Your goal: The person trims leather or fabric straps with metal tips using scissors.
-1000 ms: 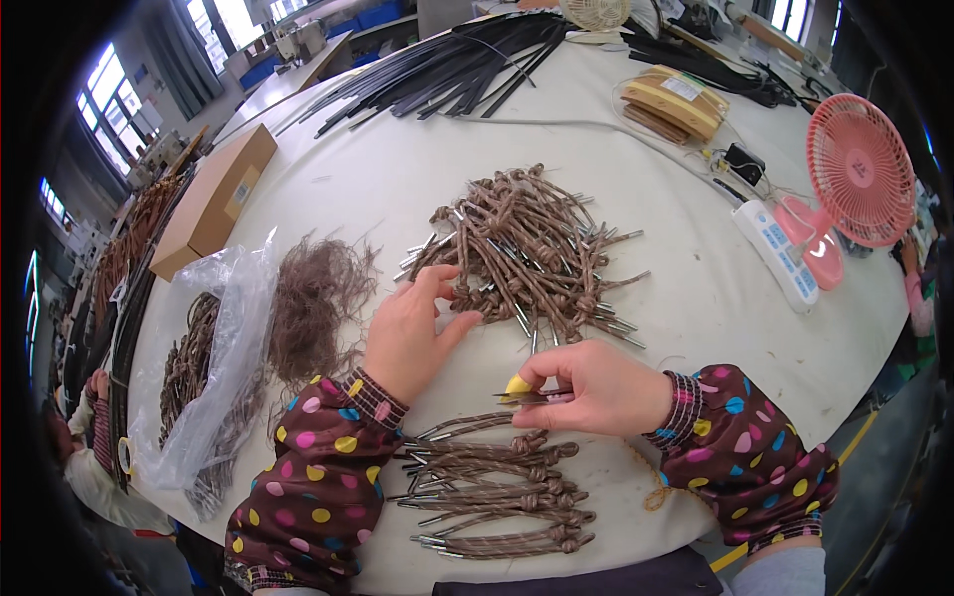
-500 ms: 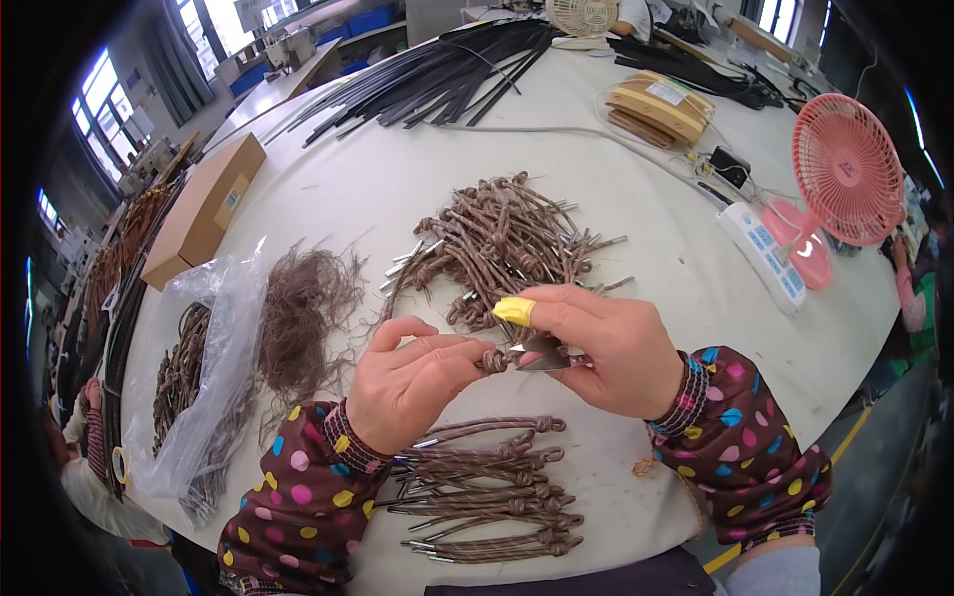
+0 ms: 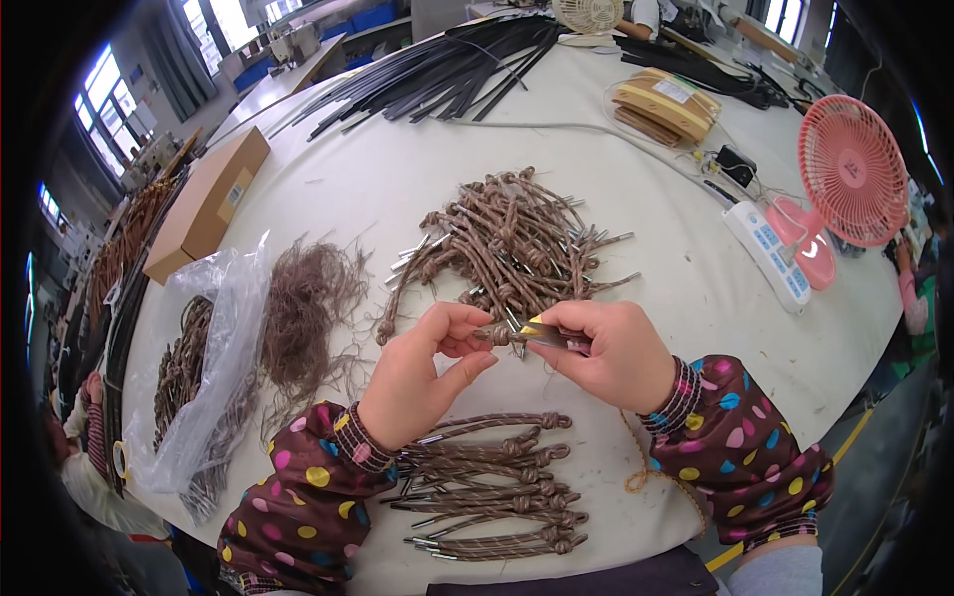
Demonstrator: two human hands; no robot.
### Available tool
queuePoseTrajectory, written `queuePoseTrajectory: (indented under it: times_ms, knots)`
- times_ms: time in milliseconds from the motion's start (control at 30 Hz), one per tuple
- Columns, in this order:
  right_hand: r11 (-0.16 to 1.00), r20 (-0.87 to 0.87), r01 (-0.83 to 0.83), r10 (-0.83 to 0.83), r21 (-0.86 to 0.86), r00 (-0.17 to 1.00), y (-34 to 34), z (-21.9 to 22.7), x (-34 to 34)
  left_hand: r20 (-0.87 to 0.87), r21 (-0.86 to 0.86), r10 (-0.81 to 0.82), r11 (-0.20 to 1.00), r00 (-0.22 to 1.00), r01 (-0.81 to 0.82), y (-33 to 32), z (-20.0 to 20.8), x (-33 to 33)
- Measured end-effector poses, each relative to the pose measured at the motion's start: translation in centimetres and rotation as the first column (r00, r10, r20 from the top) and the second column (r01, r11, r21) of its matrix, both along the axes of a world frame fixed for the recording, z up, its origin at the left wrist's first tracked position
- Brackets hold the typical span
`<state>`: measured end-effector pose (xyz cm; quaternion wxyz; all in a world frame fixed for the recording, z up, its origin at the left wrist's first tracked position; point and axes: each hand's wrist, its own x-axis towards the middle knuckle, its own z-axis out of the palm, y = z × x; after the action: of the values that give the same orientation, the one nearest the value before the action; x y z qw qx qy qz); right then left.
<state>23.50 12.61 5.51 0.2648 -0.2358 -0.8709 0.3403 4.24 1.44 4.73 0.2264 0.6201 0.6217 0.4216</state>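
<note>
My left hand (image 3: 422,372) pinches a brown knotted cord with its fingertips, the thumb held a little apart below. The cord's knot (image 3: 504,335) faces the blades of small metal thread snips (image 3: 547,335). Those snips are in the grip of my right hand (image 3: 621,358), where yellow tape wraps one finger. Just beyond both hands lies a heap of knotted brown cords (image 3: 512,238) with metal tips. Nearer me, several looped cords (image 3: 497,487) lie in a row, knots to the right.
Loose brown thread (image 3: 308,308) lies left of the heap, beside a clear plastic bag (image 3: 214,368) of cords. A cardboard box (image 3: 209,204) sits far left. Black strips (image 3: 437,74) spread at the back. A power strip (image 3: 765,256) and pink fan (image 3: 853,169) stand at right.
My left thumb has dropped away from the other fingers. The taped finger of my right hand has curled in behind the snips, and both hands have shifted slightly around the knot.
</note>
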Motion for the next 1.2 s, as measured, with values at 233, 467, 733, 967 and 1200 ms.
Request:
queuePoseTrajectory:
  times_ms: [233,467,733,967,1200]
  knots:
    - [0.919,-0.014,-0.063,0.063,-0.390,0.998,1.0,-1.4,0.0,-0.110,0.139,0.048,0.990,0.993,-0.032,0.0,0.1,0.2]
    - [0.946,0.090,0.020,0.010,-0.325,0.996,0.0,0.4,-0.2,-0.554,0.369,0.101,0.920,0.826,0.135,0.2,0.0,-0.5]
    - [0.434,-0.002,-0.020,0.043,-0.901,0.999,2.1,0.0,0.4,-0.051,0.158,0.225,0.964,0.973,-0.214,0.5,-1.0,-1.4]
    - [0.237,-0.025,-0.047,0.094,-0.970,0.995,2.2,-0.1,0.6,0.372,-0.129,-0.044,0.987,0.927,0.099,0.4,-0.4,-1.0]
    - [0.279,0.008,-0.015,0.083,-0.960,0.997,0.6,0.0,-0.4,0.705,-0.289,0.044,0.929,0.708,0.230,0.4,-0.7,-0.3]
